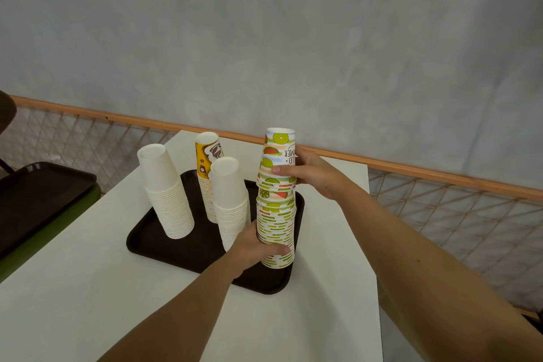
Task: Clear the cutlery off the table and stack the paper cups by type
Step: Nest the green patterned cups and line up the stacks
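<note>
Head view: we see a white desk point(88, 273) w/ a dark tray point(164, 247) on it, toward the far side. Four stacks of upside-down paper cups stand over the tray.

The fruit-print stack point(276, 211) is at the tray's right edge & is the tallest. Its lower cups sit tight; the top few nest looser & look a bit uneven. The left grip point(255, 247) clasps this stack near the btm, thumb across the near side, fingers round the back. The right grip point(314, 173) clasps it high up, thumb flat on the near face just under the top cups. We can't tell if the stack's btm touches the tray or hangs just above it.

Further left, a plain white stack point(167, 194) stands by the tray's left edge. A second white stack point(230, 203) is mid-tray, just beside the fruit-print one. A yellow-brown printed stack point(207, 161) stands behind that, on the far side.

Far left: another dark tray point(35, 191) on a green surface point(44, 241). Behind the desk runs an orange rail point(440, 178) over a lattice panel point(470, 229), w/ a grey wall point(264, 23) above.
</note>
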`<state>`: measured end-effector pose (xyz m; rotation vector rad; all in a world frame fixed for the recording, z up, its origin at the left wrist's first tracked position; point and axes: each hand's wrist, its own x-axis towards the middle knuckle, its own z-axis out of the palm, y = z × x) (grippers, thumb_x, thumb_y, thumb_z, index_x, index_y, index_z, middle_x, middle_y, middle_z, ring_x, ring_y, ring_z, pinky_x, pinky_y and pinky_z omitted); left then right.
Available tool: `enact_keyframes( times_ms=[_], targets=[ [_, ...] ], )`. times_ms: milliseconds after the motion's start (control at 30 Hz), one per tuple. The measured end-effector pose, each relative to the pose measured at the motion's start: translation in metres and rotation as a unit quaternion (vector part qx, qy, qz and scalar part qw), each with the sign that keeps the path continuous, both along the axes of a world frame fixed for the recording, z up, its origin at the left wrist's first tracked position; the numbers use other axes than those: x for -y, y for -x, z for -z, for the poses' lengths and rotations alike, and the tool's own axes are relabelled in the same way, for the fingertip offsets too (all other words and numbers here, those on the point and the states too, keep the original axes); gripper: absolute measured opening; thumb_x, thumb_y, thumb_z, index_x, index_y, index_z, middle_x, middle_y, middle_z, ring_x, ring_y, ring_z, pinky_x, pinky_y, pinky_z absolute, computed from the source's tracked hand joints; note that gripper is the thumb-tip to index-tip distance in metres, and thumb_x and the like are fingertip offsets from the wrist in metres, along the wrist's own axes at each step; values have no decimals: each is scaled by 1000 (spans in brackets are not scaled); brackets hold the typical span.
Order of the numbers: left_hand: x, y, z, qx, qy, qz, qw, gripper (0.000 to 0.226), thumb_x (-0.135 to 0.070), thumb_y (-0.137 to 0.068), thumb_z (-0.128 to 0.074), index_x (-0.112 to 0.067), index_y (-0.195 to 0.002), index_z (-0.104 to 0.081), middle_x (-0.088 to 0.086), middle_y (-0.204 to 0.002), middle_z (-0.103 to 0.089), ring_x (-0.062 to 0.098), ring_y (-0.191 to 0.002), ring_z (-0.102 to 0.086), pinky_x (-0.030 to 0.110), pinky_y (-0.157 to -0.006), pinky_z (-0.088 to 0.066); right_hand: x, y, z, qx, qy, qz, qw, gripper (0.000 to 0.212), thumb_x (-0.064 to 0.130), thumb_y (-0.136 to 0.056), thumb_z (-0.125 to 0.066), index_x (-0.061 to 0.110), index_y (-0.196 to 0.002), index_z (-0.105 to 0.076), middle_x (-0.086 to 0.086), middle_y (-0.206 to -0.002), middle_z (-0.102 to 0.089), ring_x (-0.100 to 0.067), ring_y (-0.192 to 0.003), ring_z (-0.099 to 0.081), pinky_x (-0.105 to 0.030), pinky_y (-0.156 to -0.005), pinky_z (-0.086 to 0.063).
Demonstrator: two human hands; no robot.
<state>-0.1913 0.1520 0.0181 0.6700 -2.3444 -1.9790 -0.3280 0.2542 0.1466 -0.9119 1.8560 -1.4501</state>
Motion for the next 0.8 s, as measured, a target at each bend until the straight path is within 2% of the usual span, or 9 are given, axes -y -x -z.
enact_keyframes(
  times_ms=[167, 333, 567, 667, 800],
  targets=[
    [0, -3, 5, 5, -10, 2, 1000, 64, -17, -66, -84, -32, -117, -48, -6, -118, -59, 13, -113, -54, 30, -97, -43, 7, 6, -9, -8, 24, 20, 999, 45, 23, -82, -71, 19, -124, -55, 0, -118, -66, -18, -106, -64, -33, -86, -54],
    [2, -2, 14, 14, -18, -11, 1000, 70, -19, -62, -86, -30, -121, -49, -4, -122, -60, 16, -117, -54, 35, -101, -44, 12, 14, -18, -7, 53, 39, 998, 46, 22, -82, -70, 14, -125, -53, -5, -120, -64, -21, -106, -64, -36, -87, -54],
    [5, -1, 16, 25, -17, -21, 999, 75, -18, -63, -85, -25, -128, -46, -5, -122, -58, 15, -117, -53, 32, -100, -43, 14, 39, -12, 59, 145, 155, 976, 49, 17, -83, -70, 11, -127, -50, -8, -121, -63, -23, -108, -63, -38, -91, -53],
    [6, 2, 14, 24, -19, -23, 999, 74, -17, -64, -84, -24, -127, -46, -6, -121, -58, 13, -115, -53, 28, -96, -42, 15, 50, 11, 68, 129, 199, 969, 56, 16, -79, -73, 10, -128, -47, -7, -122, -61, -23, -111, -61, -38, -93, -51],
    [7, 4, 11, 25, -25, -29, 999, 70, -14, -67, -82, -26, -125, -45, -9, -116, -56, 10, -110, -51, 25, -93, -41, 19, 52, 49, 43, 52, 205, 976, 64, 19, -73, -79, 13, -126, -45, -5, -120, -61, -21, -109, -60, -32, -87, -49]
  ],
)
